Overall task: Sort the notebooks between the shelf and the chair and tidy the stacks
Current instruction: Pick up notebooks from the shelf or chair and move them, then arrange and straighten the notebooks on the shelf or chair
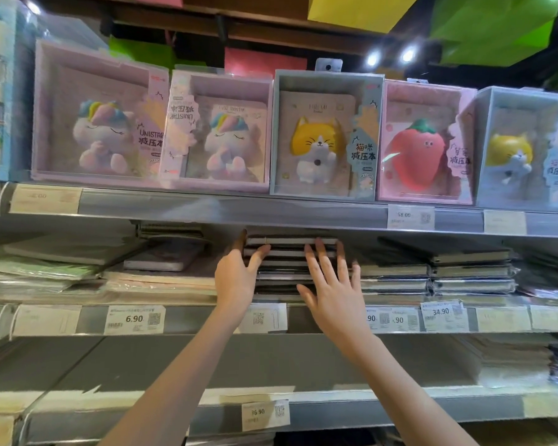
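At the centre of the frame, both hands reach up to a stack of dark notebooks (285, 262) lying flat on the middle shelf (194, 320). The left hand (239, 275) is at the stack's left end, fingers straight, its thumb at the upper left corner of the pile and its fingertips touching the edges of the upper books. The right hand (332, 284) lies spread against the front of the stack, fingers straight and fanned apart, their tips reaching the top notebooks. Neither hand curls around anything.

Just right of this pile sit two more stacks of similar notebooks (438, 272), side by side on the same shelf. Left of centre, lighter flat notebooks (161, 255) lie at loose angles on a low spread of wrapped items. Price tags line the shelf's front rail, one at lower left reading 6.90 (134, 319) and one at right reading 34.90 (441, 313).

On the shelf above, across the upper half of the frame, stand clear boxes holding squishy-toy notebooks: two pink unicorn boxes (100, 123), a yellow cat box (326, 136), a strawberry box (426, 146), and another cat box (522, 152) at the right edge.
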Demonstrator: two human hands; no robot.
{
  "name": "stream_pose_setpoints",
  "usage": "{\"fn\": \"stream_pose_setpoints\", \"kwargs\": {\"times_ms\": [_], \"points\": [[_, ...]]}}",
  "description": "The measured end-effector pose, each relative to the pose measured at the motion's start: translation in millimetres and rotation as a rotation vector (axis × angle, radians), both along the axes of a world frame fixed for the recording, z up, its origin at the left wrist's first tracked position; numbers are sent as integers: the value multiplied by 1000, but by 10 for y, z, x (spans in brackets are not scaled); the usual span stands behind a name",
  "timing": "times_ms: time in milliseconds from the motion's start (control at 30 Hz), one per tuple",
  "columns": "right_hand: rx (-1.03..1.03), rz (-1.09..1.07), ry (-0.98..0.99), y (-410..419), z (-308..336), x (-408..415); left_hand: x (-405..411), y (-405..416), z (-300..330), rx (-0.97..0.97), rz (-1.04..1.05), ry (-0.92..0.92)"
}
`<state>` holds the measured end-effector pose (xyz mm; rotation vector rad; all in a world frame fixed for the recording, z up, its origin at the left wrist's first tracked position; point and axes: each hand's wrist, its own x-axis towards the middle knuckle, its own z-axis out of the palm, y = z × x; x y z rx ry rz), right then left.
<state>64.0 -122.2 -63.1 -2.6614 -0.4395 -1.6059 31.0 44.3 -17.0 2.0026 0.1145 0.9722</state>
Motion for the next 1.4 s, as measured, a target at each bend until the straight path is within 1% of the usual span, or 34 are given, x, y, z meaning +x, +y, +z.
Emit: {"fn": "stream_pose_setpoints", "kwargs": {"times_ms": [133, 233, 367, 500, 633, 800, 1000, 1167, 1267, 1367, 1400], "points": [[-26, 48, -26, -40, -3, -17, 17, -13, -65, 92, 31, -40], [-45, 124, -101, -190, -69, -24, 30, -8, -58, 94, 33, -40], [48, 232, -205, -364, -226, -82, 69, -8, -84, 93, 29, -69], [52, 269, -208, -403, -365, -63, 62, -37, -76, 71, 19, -86], [92, 301, -218, -475, -377, 34, 59, -71, -37, 74, 48, -44], [57, 374, -267, -524, -271, 209, 125, -68, -19, 40, 194, 60], [85, 466, -238, -566, -220, 262, 132, -133, -21, 68, 370, 161], [92, 535, -133, -622, -190, 239, -56, -274, -31, 139, 376, 211], [116, 560, -80, -612, -175, 221, -245, -314, -137, 195, 381, 149], [138, 560, -45, -596, -158, 201, -392, -330, -264, 304, 482, 47], [136, 562, -37, -596, -156, 195, -412, -326, -298, 332, 503, 45]]}}
